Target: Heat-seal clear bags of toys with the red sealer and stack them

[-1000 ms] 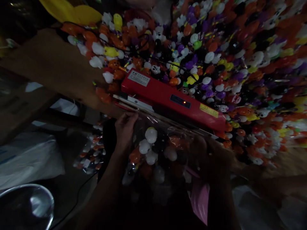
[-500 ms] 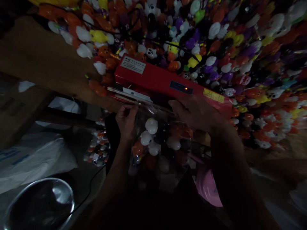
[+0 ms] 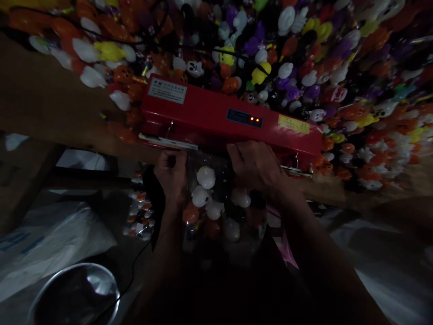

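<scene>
A red heat sealer (image 3: pixel 203 106) with two lit orange lights lies across the table edge, its long jaw facing me. A clear plastic bag (image 3: pixel 221 210) filled with white, orange and dark figure toys hangs below the jaw. My left hand (image 3: pixel 172 174) pinches the bag's upper left corner, thumb against curled fingers. On the other side, my right hand (image 3: pixel 255 164) is closed on the bag's upper right part, just under the jaw. Its fingertips are partly hidden in the dark. The bag's top edge lies against the sealer.
A big heap of small coloured toys (image 3: pixel 291 72) covers the table behind the sealer, with a black cable across it. At lower left are a filled toy bag (image 3: pixel 139 216), a white sack (image 3: pixel 50 230) and a round shiny-rimmed basin (image 3: pixel 117 300). Something pink (image 3: pixel 287 250) lies beneath my right arm.
My right hand has come down from the sealer's front onto the bag's upper edge. A second light now glows on the sealer. The view has shifted slightly.
</scene>
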Demonstrator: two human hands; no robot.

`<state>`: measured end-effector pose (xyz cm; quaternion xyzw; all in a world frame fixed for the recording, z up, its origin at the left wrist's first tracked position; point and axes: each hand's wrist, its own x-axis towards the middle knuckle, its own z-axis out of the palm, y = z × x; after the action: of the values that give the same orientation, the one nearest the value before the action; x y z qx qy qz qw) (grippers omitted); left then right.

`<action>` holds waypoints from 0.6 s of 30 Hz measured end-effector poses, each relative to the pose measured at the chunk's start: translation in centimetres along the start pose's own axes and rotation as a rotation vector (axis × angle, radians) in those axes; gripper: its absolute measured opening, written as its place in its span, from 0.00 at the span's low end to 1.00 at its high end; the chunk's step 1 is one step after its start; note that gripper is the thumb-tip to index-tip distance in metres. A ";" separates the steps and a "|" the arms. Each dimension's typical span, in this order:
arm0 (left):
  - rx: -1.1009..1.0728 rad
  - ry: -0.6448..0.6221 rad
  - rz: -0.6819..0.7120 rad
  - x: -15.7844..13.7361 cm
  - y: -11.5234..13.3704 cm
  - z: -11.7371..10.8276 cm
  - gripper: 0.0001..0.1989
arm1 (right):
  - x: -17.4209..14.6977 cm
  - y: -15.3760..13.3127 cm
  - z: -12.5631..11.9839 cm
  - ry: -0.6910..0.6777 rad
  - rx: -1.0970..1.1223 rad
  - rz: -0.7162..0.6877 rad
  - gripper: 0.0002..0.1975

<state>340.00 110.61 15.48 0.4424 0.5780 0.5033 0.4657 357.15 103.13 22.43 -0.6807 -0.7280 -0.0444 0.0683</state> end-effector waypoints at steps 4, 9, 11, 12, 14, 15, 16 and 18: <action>0.522 0.084 0.255 0.3 2.7 -2.5 0.09 | -1.8 -1.4 -1.0 0.071 -0.202 -0.006 0.16; 0.995 -0.198 0.684 2.3 7.6 -1.9 0.15 | -2.5 -2.4 -1.7 0.153 -0.323 -0.011 0.14; 1.250 -0.425 0.653 3.3 9.2 -0.4 0.17 | -2.6 -2.6 -1.7 0.172 -0.278 -0.001 0.14; 1.364 -0.509 0.607 3.7 9.7 0.3 0.16 | -2.6 -2.6 -1.7 0.175 -0.269 -0.003 0.14; 1.503 -0.613 0.532 4.4 10.2 1.3 0.13 | -2.7 -2.7 -1.7 0.179 -0.274 -0.008 0.13; 1.528 -0.637 0.515 4.8 10.3 1.6 0.12 | -2.7 -2.8 -1.7 0.178 -0.283 -0.011 0.13; 1.532 -0.651 0.502 5.1 10.1 1.6 0.10 | -2.7 -2.8 -1.7 0.182 -0.290 -0.015 0.13; 1.420 -0.661 0.500 5.8 9.4 1.2 0.09 | -2.5 -3.0 -2.2 0.180 -0.275 -0.009 0.13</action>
<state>340.60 117.47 24.25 0.8727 0.4763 -0.0497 0.0951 354.44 100.08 24.25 -0.6736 -0.7091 -0.2048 0.0394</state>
